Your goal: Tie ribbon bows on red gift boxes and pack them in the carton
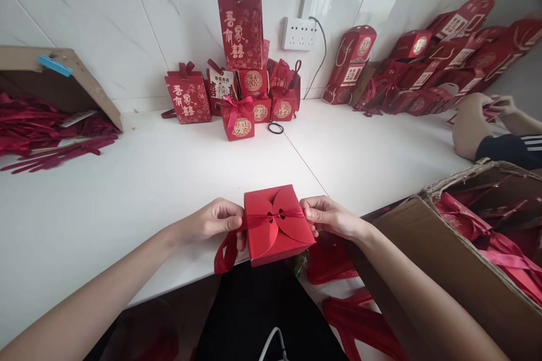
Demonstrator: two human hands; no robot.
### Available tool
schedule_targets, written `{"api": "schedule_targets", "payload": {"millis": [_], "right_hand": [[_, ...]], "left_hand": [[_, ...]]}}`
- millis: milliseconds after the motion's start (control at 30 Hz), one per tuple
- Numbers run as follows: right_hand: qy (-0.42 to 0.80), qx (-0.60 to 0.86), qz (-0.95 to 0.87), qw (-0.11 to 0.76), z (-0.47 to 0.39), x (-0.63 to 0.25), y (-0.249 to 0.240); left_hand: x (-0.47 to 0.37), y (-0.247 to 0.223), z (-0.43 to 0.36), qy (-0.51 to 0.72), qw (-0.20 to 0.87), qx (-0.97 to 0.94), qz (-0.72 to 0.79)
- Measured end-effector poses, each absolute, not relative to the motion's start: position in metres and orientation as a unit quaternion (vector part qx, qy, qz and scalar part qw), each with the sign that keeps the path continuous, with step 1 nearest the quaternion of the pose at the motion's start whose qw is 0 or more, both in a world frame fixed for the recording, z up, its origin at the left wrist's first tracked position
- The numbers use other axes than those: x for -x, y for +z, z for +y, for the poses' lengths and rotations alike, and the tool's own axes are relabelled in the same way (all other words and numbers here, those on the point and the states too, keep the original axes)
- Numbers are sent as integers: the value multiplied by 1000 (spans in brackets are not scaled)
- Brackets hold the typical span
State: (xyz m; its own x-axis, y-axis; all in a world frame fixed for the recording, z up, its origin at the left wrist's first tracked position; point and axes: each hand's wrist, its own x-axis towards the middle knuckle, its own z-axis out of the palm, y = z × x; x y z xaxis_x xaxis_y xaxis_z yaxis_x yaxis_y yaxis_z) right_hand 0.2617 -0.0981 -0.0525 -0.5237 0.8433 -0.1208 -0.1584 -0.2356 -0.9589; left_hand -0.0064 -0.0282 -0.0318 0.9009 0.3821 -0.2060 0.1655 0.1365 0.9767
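Red box [277, 225] is sitting at near edge of white desk [127, 192], w/ petal flaps closed on top. Left hand [215, 220] is pinching red ribbon [254, 219] at box's left side, grip closed on it; a loop is hanging below desk edge. Right hand [330, 217] is pinching ribbon's other end at box's right side. Finished red boxes [241, 84] are standing by wall; cardboard carton [466, 248] is sitting at right.

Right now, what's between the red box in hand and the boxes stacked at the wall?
Head view: bare white table only between the red box and the stacked boxes; a black hair tie lies beside the stack.
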Motion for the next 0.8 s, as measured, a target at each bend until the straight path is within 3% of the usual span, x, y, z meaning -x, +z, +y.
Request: {"api": "schedule_targets", "payload": {"millis": [233,500,800], "right_hand": [[696,365,-484,385,-106,-258,-56],[670,392,-550,307,-108,-267,-30],[532,393,-645,382,-106,-254,20]], "left_hand": [[4,-40,-42,141,706,-648,247],[10,-12,-45,110,684,-650,314],[8,37,-49,66,668,-642,370]]}}
